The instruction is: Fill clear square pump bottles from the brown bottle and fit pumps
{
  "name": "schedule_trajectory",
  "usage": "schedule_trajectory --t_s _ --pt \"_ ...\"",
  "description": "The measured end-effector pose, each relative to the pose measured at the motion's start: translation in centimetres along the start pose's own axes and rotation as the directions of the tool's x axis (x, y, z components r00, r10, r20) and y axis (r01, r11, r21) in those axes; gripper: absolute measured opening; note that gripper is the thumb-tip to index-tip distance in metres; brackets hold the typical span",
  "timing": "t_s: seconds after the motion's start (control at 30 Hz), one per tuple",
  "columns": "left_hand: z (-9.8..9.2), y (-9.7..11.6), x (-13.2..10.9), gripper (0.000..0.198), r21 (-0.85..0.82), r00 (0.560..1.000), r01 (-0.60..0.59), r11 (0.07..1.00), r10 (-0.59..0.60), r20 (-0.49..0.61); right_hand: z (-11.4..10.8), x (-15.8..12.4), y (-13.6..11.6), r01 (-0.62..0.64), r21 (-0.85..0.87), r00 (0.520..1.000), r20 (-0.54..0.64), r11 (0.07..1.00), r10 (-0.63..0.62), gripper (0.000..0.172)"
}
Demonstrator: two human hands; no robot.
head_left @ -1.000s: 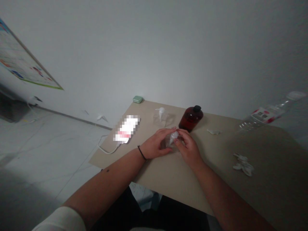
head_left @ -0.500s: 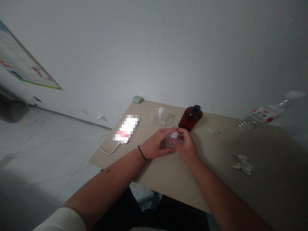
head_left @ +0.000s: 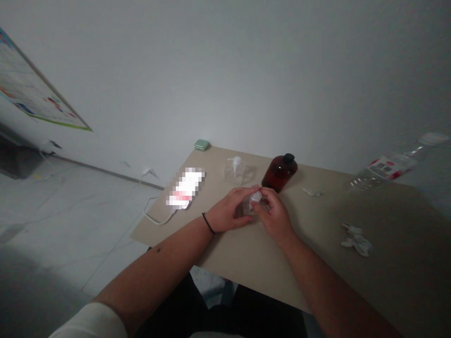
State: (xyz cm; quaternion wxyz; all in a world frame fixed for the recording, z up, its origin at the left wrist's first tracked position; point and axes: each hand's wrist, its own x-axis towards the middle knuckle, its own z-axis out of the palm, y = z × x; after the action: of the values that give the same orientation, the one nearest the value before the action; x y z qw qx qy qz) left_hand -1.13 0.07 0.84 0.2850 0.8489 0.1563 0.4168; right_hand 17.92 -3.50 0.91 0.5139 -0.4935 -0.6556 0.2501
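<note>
The left hand and right hand are together, clamped on a small clear plastic bottle with a white top, just above the beige tabletop. Neither hand looks nearer; its long axis seems to point away and rightward, though fingers and dim light obscure it. Beyond stand a clear pump bottle and an amber bottle.

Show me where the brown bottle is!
In the head view, the brown bottle stands at the table's far edge, beyond the right hand, beside a clear pump bottle.
</note>
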Motion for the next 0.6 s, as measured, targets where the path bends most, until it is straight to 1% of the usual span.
schedule_trajectory --t_s 0.07,0.1,0.17,0.23,0.3,0.37,0.43,0.5,0.6 --pt "-0.01 -0.05 0.01 0.087 -0.001 1.0 -0.011 1.0 0.011 0.003 -0.12 -0.07 -0.17 0.012 0.012 1.0 0.015 1.0 -0.012 0.031" --pt "0.0 -0.08 0.01 0.087 -0.001 1.0 -0.015 1.0 0.015 0.003 -0.12 -0.11 -0.26 -0.003 0.026 1.0 0.01 1.0 0.003 0.033" --pt "0.01 -0.13 0.01 0.087 0.002 1.0 -0.014 1.0 0.014 -0.002 0.04 -0.17 -0.41 -0.066 0.049 0.998 -0.02 0.997 0.067 0.038" --pt "0.01 -0.14 0.0 0.088 -0.001 1.0 -0.011 1.0 0.011 -0.002 0.23 -0.16 -0.51 -0.117 0.046 0.992 -0.047 0.992 0.119 0.038" --pt "0.0 -0.13 0.0 0.088 -0.011 1.0 -0.004 1.0 0.004 0.003 0.23 -0.1 -0.53 -0.105 0.022 0.993 -0.049 0.994 0.106 0.032" --pt "-0.04 -0.09 0.0 0.087 -0.019 1.0 0.004 1.0 -0.004 0.012 0.03 -0.06 -0.45 -0.049 0.008 0.998 -0.029 0.999 0.049 0.027" --pt "-0.07 -0.04 0.01 0.088 -0.021 1.0 0.013 1.0 -0.012 0.016 -0.19 -0.08 -0.32 -0.019 0.015 1.0 -0.009 1.0 0.019 0.028" --pt "-0.1 0.02 0.02 0.088 -0.023 1.0 0.017 1.0 -0.016 0.018 -0.21 -0.12 -0.19 -0.042 0.033 0.999 -0.009 0.999 0.042 0.033" --pt "-0.13 0.09 0.04 0.088 -0.014 1.0 0.018 1.0 -0.017 0.016 0.09 -0.11 -0.09 -0.098 0.045 0.994 -0.046 0.994 0.1 0.038"
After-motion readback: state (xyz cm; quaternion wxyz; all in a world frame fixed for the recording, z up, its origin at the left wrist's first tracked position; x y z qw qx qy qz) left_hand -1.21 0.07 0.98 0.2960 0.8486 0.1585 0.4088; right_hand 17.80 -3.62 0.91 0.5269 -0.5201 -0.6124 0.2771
